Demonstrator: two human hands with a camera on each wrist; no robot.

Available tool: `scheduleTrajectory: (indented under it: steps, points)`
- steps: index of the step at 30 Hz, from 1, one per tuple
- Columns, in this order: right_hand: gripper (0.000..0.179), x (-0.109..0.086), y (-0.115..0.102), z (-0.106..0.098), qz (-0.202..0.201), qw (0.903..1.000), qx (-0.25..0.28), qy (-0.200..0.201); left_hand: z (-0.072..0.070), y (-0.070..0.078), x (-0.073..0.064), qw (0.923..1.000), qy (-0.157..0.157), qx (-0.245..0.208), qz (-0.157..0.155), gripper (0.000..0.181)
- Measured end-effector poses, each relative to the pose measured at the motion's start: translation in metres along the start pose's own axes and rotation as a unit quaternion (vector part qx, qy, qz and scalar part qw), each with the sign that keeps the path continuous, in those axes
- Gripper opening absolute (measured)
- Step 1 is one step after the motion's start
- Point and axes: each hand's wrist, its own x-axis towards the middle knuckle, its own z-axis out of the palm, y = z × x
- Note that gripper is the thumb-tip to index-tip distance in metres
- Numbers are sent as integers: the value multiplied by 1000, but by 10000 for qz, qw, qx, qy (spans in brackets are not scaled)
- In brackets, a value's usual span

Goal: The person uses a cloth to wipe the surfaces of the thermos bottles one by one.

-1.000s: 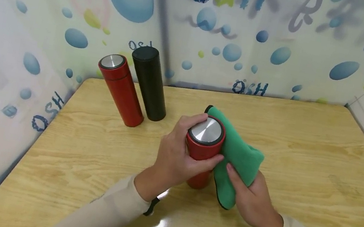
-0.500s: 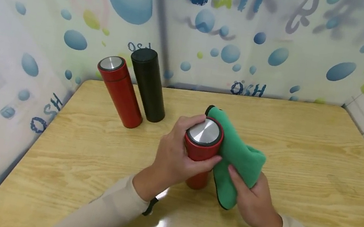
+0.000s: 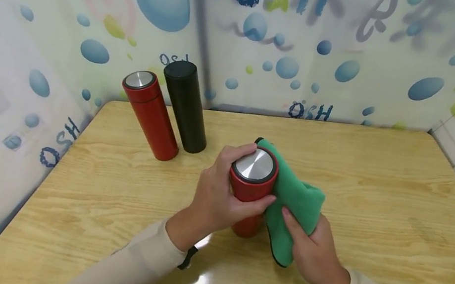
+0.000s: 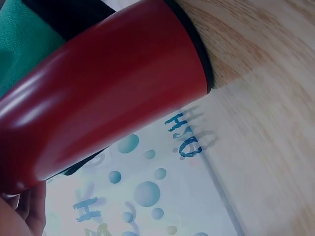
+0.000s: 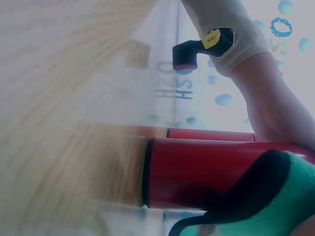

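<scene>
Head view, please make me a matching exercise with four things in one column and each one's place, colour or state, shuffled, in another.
Column one
1. Green cloth
2. Left hand
3. Black flask
4. Left sleeve

Column two
A. Gripping a red flask
B. Beige
C. Standing beside another red flask
D. Held in the right hand

Pairs: 1-D, 2-A, 3-C, 4-B

The nearer flask [image 3: 253, 190] is red (its lid [image 3: 256, 166] silver, black-ringed), the cloth [image 3: 294, 197] green with black edging, the table [image 3: 383, 208] yellowish and wood-grained, the wall [image 3: 352, 100] blue-spotted.
</scene>
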Motion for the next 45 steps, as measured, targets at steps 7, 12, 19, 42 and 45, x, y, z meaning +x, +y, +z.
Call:
scheduleTrajectory:
  steps: [7,12,19,42,45]
  points:
    - [32,-1,-3,-1,-243,9992,132,278,0,0,0,9998,-101,-146,-63,87]
    - [35,1,-2,1,98,9999,-66,79,0,-1,0,9999,-23,-126,0,87]
    - [31,5,2,2,692,9950,-602,-390,1,-2,0,9999,123,-95,60,86]
    - [41,0,-2,0,44,9998,133,-143,-8,2,5,9974,-410,-492,-319,86]
    - [42,1,-1,0,161,9993,84,-313,-16,6,8,9944,-707,-528,-584,82]
